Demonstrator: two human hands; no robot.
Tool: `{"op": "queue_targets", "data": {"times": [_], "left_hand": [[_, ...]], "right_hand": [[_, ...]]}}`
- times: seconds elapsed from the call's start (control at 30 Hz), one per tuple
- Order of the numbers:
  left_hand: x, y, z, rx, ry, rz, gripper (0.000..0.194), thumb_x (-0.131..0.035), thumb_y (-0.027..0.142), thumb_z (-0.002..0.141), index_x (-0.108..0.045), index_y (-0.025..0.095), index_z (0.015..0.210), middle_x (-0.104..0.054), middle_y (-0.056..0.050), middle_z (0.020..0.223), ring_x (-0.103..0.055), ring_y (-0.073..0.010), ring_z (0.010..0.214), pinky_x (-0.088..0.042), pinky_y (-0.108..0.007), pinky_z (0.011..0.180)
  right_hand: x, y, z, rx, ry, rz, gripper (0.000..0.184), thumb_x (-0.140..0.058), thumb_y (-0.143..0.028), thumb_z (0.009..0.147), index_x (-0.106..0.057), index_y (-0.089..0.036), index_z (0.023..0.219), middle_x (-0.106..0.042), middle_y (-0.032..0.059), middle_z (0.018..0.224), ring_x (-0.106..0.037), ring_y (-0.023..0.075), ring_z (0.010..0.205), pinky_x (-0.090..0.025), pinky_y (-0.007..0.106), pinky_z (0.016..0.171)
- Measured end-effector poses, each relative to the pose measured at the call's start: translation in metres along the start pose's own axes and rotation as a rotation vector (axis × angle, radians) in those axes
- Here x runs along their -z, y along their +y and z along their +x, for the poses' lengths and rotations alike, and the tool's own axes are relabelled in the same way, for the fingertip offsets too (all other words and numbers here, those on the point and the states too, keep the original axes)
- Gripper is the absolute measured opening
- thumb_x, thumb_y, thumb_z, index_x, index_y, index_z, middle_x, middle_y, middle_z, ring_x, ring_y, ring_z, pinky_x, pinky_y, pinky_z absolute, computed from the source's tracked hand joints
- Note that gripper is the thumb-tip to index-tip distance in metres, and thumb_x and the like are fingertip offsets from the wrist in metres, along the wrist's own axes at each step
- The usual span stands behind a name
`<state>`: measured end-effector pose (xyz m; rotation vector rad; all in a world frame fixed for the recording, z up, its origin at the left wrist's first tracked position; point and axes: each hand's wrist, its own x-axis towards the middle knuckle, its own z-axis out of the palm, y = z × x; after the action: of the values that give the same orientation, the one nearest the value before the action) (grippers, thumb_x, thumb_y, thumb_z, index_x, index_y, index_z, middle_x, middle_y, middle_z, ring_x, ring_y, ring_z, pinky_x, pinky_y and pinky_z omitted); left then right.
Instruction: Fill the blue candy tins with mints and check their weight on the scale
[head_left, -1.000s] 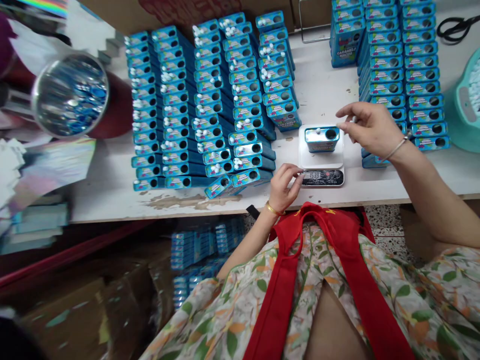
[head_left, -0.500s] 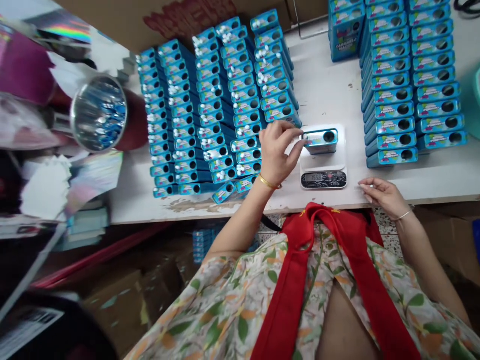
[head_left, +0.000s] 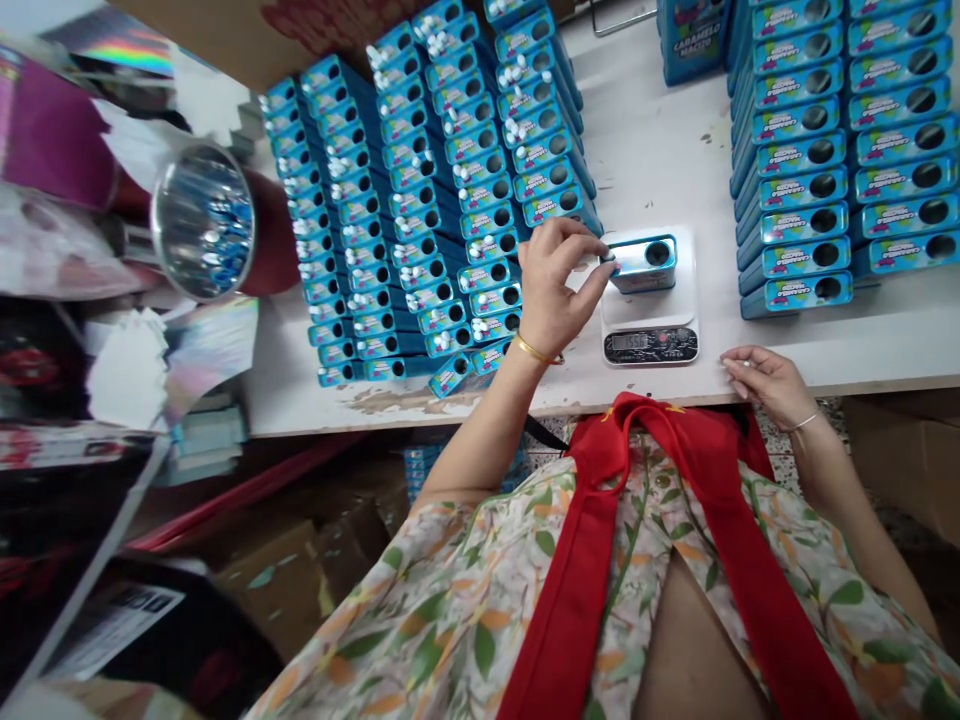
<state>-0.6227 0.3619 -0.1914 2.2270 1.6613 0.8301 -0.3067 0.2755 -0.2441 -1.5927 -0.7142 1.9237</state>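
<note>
A blue candy tin (head_left: 641, 263) with a dark round hole in its top rests on a white digital kitchen scale (head_left: 686, 310), whose display seems to read about 155.6. My left hand (head_left: 559, 285) reaches in from the left, thumb and fingertips pinched on the tin's left end. To the right of the scale, my right hand (head_left: 769, 382) hovers near the table's front edge with its fingers curled together. Whatever those fingertips may hold is too small to make out.
Rows of blue tins (head_left: 420, 230) stand at left, many topped with small white pellets. More tins (head_left: 802, 225) fill the right side. A metal pot (head_left: 202, 220) with blue-and-silver pieces stands at far left. The wooden table edge (head_left: 352, 418) runs before me.
My view has shifted slightly. My left hand stays at the tin's left end, fingers closer on it. The small white bit seen earlier at my right fingertips no longer shows.
</note>
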Motion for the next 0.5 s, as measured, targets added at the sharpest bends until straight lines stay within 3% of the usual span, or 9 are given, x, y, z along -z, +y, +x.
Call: {"op": "queue_targets", "data": {"times": [0.17,0.33,0.4,0.5], "left_hand": [[0.004,0.016,0.005,-0.007,0.001,-0.056,0.028,-0.047,0.048,0.100,-0.060,0.024,0.093,-0.061,-0.004,0.105,-0.059,-0.0242,0.108,-0.044,-0.048,0.097],[0.014,0.052,0.003,-0.111,-0.094,-0.041,0.024,-0.047,0.046,0.100,-0.059,0.026,0.100,-0.063,-0.003,0.109,-0.058,-0.0226,0.108,-0.043,-0.049,0.097],[0.017,0.050,0.004,-0.093,-0.044,0.007,0.023,-0.048,0.046,0.100,-0.059,0.026,0.106,-0.063,-0.004,0.110,-0.058,-0.0228,0.106,-0.042,-0.050,0.095],[0.016,0.027,0.008,-0.045,-0.042,0.043,0.030,-0.050,0.051,0.099,-0.061,0.025,0.107,-0.061,-0.006,0.107,-0.058,-0.0247,0.105,-0.043,-0.050,0.091]], "right_hand": [[-0.014,-0.010,-0.008,-0.007,-0.026,0.110,0.053,-0.091,-0.052,0.059,-0.067,-0.016,0.090,-0.057,-0.0017,0.068,-0.042,0.0036,0.047,-0.023,0.017,0.040],[-0.057,-0.028,-0.006,-0.093,-0.224,0.367,0.056,-0.075,-0.066,0.075,-0.068,-0.015,0.098,-0.061,0.0025,0.079,-0.054,0.0073,0.058,-0.035,0.017,0.043],[-0.070,-0.030,0.000,-0.131,-0.236,0.412,0.056,-0.073,-0.066,0.077,-0.067,-0.014,0.097,-0.061,0.0022,0.077,-0.054,0.0067,0.057,-0.035,0.017,0.043],[-0.079,-0.026,0.006,-0.134,-0.219,0.419,0.052,-0.074,-0.061,0.078,-0.067,-0.014,0.097,-0.061,0.0009,0.076,-0.053,0.0052,0.056,-0.035,0.016,0.044]]}}
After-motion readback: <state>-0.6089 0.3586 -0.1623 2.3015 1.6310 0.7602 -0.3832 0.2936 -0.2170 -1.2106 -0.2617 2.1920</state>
